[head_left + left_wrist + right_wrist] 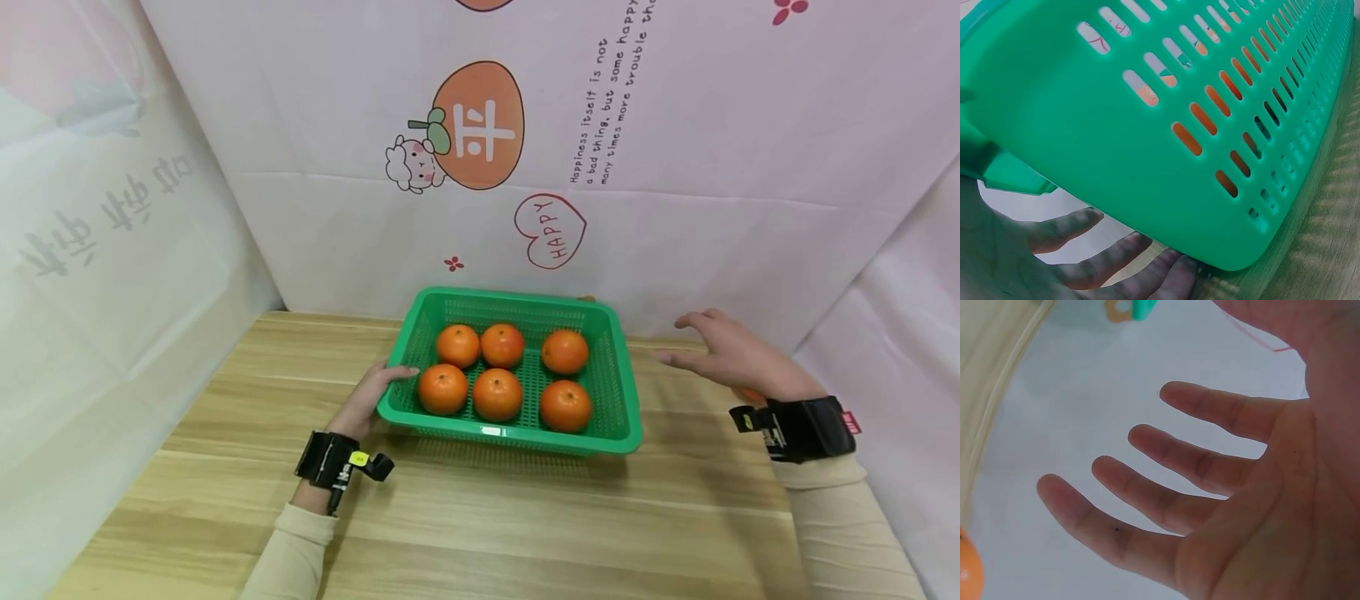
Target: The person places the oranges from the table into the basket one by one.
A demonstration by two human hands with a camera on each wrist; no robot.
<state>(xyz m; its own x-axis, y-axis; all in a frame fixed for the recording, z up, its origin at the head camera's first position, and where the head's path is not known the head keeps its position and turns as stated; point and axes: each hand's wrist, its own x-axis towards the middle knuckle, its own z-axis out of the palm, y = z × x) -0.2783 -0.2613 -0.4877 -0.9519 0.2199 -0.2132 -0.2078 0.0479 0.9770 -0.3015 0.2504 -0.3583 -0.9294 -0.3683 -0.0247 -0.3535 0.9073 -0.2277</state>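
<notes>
A green plastic basket (628, 400) with slotted walls stands on the wooden table, holding several oranges (497, 394) in two rows. At its left end, my left hand (367, 398) grips the rim, with the thumb over the edge. In the left wrist view the other fingers (1107, 262) lie along the outside of the basket wall (1085, 137). To the right of the basket, apart from it, my right hand (723, 350) is held in the air with its fingers spread and nothing in them. Another orange (747, 394) lies behind that hand, mostly hidden in the head view.
The wooden table (480, 517) ends at a white printed cloth (337, 242) hanging behind the basket. More white cloth (135, 283) hangs on the left side, and a further white sheet (911, 333) on the right. Black camera straps are on both wrists.
</notes>
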